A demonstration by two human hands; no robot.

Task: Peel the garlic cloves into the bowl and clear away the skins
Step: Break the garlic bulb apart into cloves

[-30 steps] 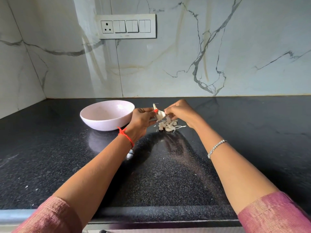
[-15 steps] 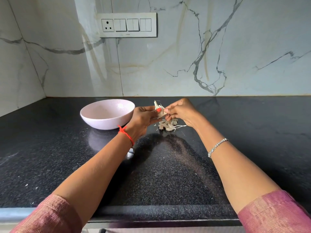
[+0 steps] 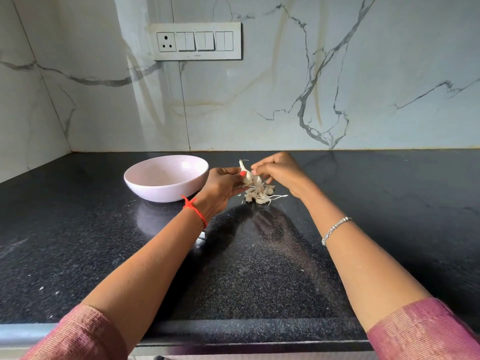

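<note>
Two hands are busy above a black speckled counter [image 3: 104, 255]. The left hand [image 3: 220, 185] holds one garlic clove [image 3: 246, 177] up off the counter. Its fingers are curled round the clove, and the thumb, with a red painted nail, presses on the side. A thin dry tip sticks up from the top of the clove.

The right hand [image 3: 281, 172] is just beside it. Its fingers are bent and its fingertips [image 3: 255, 169] pinch the same clove from the other side. Both hands meet at that one clove.

Right under the hands sits a small pile of garlic bits [image 3: 258, 196] on the counter. It has pale lumps and thin white strings of skin that stick out to the right. From where I stand I cannot tell which lumps are whole cloves and which are only skins.

To the left of the pile stands a pale pink bowl [image 3: 161, 191]. It sits flat on the counter, near the left hand, and its shine shows in the dark top in front of it.

The left wrist has a red thread [image 3: 197, 213] tied round it. The right wrist has a silver bracelet [image 3: 335, 229]. Both arms come out of pink sleeves [image 3: 78, 333] at the near edge of the counter.

Behind it all is a white marble wall [image 3: 363, 87] with grey lines, and on it a white switch plate [image 3: 197, 41] with one socket.
</note>
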